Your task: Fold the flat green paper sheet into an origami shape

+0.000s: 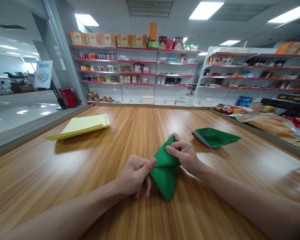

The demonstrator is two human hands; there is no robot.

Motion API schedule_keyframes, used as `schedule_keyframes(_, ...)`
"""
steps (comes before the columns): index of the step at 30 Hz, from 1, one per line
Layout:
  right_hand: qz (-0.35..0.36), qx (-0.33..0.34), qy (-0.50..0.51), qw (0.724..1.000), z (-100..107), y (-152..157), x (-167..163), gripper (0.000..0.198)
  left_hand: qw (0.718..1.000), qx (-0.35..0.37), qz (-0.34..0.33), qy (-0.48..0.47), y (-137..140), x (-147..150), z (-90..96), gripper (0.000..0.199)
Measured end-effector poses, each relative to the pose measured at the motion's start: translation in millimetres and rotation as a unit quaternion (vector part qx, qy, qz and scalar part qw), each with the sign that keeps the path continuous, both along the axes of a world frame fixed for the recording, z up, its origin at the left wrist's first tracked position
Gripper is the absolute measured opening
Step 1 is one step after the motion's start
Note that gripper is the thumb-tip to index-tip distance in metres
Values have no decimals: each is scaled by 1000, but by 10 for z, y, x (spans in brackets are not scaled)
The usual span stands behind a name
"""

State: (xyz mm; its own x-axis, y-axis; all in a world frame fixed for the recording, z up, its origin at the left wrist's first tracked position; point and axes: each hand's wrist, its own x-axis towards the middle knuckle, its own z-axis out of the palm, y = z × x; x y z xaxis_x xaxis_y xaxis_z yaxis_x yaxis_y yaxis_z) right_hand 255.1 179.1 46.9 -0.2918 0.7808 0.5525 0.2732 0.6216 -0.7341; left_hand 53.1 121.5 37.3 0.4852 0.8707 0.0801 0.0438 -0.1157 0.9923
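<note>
A folded sheet of green paper [165, 171] is held up just above the wooden table, with a crease running across it and one pointed corner hanging down. My left hand [137, 175] pinches its left edge, thumb on top. At the upper right edge, my right hand [183, 153] grips the same paper between thumb and fingers. Some of the fingertips are hidden behind the sheet. Farther right lies a stack of coloured paper [215, 137] with a green sheet on top and blue and red edges showing.
Yellow paper [86, 125], with a raised edge, lies on the left of the wooden table [130, 133]. Packaged snacks [270, 123] sit beyond the table's right edge. Shelves [137, 73] with boxes, bottles and packets stand behind. A red box [67, 97] and a sign [43, 74] are at left.
</note>
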Motion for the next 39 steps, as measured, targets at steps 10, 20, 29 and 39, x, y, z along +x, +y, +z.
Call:
schedule_keyframes(10, -63, 38, -7, 997, -56, -19, 5, 45, 985, 142, 83, 46, 80, 39, -38, 40)
schedule_keyframes(20, -81, 57, 2, 995, -51, -74, -54, 44, 969, 176, 168, 25, 73, 72, -130, 58)
schedule_keyframes(29, -5, -12, 5, 1000, -37, -56, -33, 44, 910, 381, 58, 155, 40, -54, -23, 44)
schedule_keyframes(39, -101, 49, 2, 994, -59, 22, 17, 45, 911, 277, 272, 137, 106, 4, 11, 48)
